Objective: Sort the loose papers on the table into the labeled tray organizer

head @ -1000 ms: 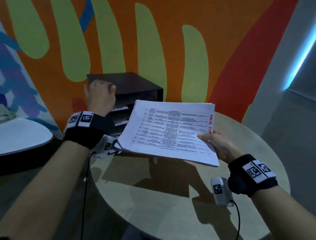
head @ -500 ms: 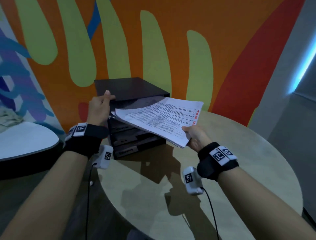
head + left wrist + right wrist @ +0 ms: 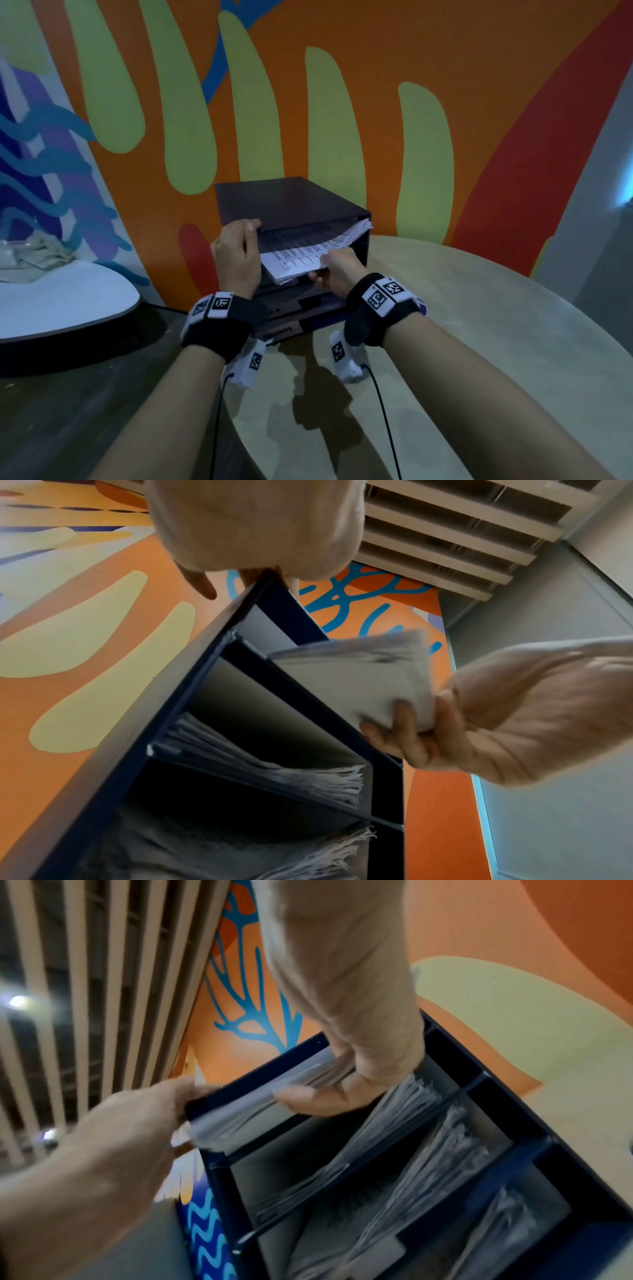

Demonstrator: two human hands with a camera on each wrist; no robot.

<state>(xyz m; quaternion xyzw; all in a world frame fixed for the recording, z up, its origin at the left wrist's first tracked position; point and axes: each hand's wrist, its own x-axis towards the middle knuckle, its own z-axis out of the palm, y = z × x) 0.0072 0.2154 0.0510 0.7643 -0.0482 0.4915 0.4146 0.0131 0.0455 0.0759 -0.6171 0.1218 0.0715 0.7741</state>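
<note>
Right now the right hand (image 3: 337, 270) pinches the near edge of a stack of papers (image 3: 301, 262), thumb on top, fingers curled under; the far part of the stack sits inside the top slot of the dark organizer (image 3: 291, 202), the near part sticks out front. Left hand (image 3: 236, 260) grips the organizer's top front left corner, fingers curled over the edge.

Head view: organizer stands on the round desk (image 3: 479, 325) against the mural wall (image 3: 342, 102). Stack tilts, its far right corner poking past the organizer's right side. Labels on the lower tray fronts are visible but unreadable. Both wrists wear black bands with printed markers. A white surface (image 3: 61, 301) with crumpled stuff on it sits off to the left.

Left wrist view only: looking up at the organizer (image 3: 192, 696) from below, lower trays already hold paper stacks with ragged edges. Right hand (image 3: 479, 723) seen from the underside, fingers (image 3: 397, 718) pressed under the papers (image 3: 359, 680). Left hand (image 3: 253, 528) is at the top corner, fingertips over the edge.

Right wrist view only: thumb (image 3: 301, 1096) lies on top of the papers (image 3: 260, 1096), blurred. Left hand (image 3: 130, 1123) clamps the organizer (image 3: 514, 1096) corner. Several lower trays hold paper. Slatted ceiling shows here and in the left wrist view, not from the head.
</note>
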